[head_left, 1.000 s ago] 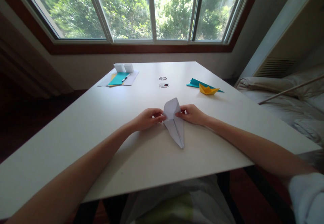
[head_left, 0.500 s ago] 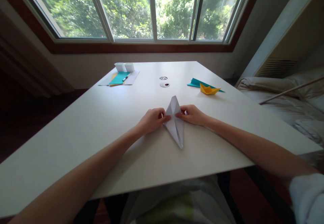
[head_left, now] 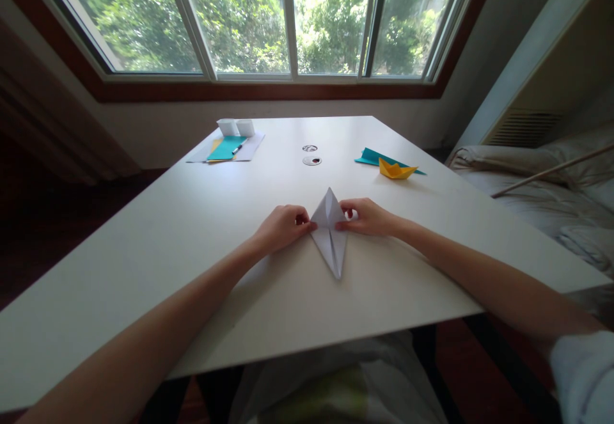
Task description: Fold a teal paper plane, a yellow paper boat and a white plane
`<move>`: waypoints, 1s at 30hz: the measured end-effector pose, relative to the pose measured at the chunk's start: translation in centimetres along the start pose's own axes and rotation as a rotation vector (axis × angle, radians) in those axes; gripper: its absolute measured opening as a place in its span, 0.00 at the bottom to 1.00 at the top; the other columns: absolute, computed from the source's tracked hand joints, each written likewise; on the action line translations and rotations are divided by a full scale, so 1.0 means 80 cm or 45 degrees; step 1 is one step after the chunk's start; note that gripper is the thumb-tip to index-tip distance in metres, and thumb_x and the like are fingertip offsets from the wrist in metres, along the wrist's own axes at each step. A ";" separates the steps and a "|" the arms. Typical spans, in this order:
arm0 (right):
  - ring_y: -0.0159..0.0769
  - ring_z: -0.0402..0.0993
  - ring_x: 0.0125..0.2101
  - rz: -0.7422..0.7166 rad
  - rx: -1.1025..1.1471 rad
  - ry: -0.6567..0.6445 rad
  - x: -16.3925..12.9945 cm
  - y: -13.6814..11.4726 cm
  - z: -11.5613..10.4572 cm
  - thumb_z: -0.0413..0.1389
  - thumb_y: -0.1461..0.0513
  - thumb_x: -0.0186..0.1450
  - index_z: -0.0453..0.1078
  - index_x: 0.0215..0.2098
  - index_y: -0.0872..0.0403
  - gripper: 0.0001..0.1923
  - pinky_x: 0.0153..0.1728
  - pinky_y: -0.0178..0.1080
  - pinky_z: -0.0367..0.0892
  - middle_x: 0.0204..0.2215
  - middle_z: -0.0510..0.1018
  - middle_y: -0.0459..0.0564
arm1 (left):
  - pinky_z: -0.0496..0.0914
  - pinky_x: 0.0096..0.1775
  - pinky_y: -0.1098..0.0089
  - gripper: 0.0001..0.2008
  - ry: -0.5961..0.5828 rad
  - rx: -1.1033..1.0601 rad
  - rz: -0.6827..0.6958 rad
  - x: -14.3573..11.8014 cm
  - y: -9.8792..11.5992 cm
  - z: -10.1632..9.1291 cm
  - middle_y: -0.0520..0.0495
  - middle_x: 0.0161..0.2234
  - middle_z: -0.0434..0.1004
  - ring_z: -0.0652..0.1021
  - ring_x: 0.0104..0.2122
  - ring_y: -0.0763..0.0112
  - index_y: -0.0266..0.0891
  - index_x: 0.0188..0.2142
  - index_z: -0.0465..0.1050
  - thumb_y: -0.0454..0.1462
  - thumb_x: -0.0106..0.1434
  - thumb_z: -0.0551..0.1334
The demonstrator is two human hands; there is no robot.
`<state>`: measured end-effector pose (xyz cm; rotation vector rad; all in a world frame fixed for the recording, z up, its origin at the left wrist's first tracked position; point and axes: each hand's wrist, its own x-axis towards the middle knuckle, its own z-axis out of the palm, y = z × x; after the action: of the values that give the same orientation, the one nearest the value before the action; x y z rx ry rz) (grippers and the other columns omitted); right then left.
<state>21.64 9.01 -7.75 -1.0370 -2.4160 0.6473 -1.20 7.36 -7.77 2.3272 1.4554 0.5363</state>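
- Left hand (head_left: 283,227) and right hand (head_left: 367,217) pinch a folded white paper (head_left: 330,238) (kite-shaped, no writing) flat on the bench (head_left: 192,232).
- Yellow boat (head_left: 395,169) sits well apart.

The folded paper (head_left: 330,235) lies on the table (head_left: 192,232) near its front edge, with the left hand (head_left: 282,227) touching its left corner and the right hand (head_left: 367,217) touching its right corner. Behind the folded paper sit two small discs (head_left: 311,155), one behind the other. Behind and to the right of it a paper boat (head_left: 394,169) rests on a flat sheet (head_left: 368,156), while well behind and to the left lies a stack of sheets (head_left: 225,148) with two small boxes (head_left: 235,126) at its far edge.
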 end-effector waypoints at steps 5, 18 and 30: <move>0.30 0.66 0.27 0.041 -0.015 0.009 -0.001 0.001 0.001 0.56 0.59 0.56 0.66 0.33 0.54 0.08 0.28 0.32 0.60 0.27 0.72 0.45 | 0.59 0.26 0.72 0.08 0.135 0.061 0.009 -0.003 0.002 0.006 0.53 0.25 0.70 0.69 0.25 0.71 0.40 0.28 0.67 0.42 0.55 0.59; 0.30 0.66 0.26 0.018 -0.034 0.192 -0.003 0.008 0.010 0.49 0.61 0.61 0.62 0.36 0.53 0.05 0.28 0.33 0.60 0.26 0.71 0.44 | 0.67 0.39 0.66 0.10 0.114 0.313 0.370 -0.013 0.008 0.007 0.46 0.39 0.71 0.70 0.40 0.63 0.42 0.40 0.72 0.41 0.61 0.56; 0.30 0.67 0.27 0.015 -0.082 0.096 -0.002 0.013 0.005 0.54 0.61 0.58 0.68 0.40 0.54 0.11 0.31 0.33 0.62 0.27 0.71 0.45 | 0.49 0.55 0.51 0.38 -0.252 0.477 0.127 -0.034 0.023 0.011 0.41 0.63 0.46 0.52 0.60 0.49 0.43 0.63 0.43 0.59 0.59 0.44</move>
<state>22.08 9.38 -8.70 -1.0824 -2.3815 0.5275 -0.44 4.03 -8.00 2.6586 1.4512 0.0522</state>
